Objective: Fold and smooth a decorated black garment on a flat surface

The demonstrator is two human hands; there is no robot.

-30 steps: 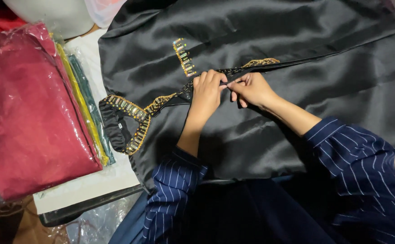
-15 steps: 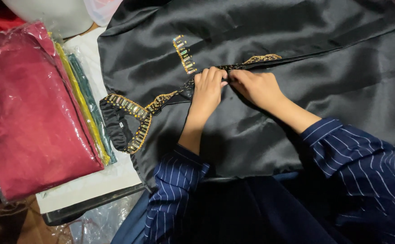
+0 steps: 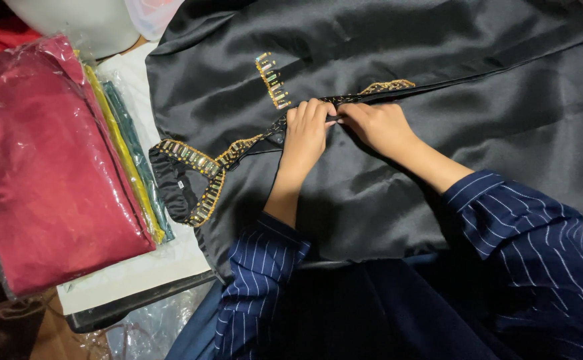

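A black satin garment (image 3: pixel 398 47) lies spread flat, with gold beaded trim (image 3: pixel 195 160) around its neckline and along its front opening, and a small beaded patch (image 3: pixel 273 80) on the chest. My left hand (image 3: pixel 305 130) and my right hand (image 3: pixel 375 123) meet at the front opening, fingertips pinching the trimmed edge of the garment between them. Both arms wear navy pinstriped sleeves (image 3: pixel 505 220). What sits exactly between the fingertips is hidden.
At the left lies a stack of folded garments in clear plastic bags, a dark red one (image 3: pixel 45 173) on top, yellow and teal edges (image 3: pixel 128 147) beside it. They rest on a white board (image 3: pixel 131 277). A white rounded object (image 3: pixel 78 20) sits at the top left.
My right hand has drawn in closer to my left, and its fingers now press down on the trimmed edge. The garment has barely shifted.
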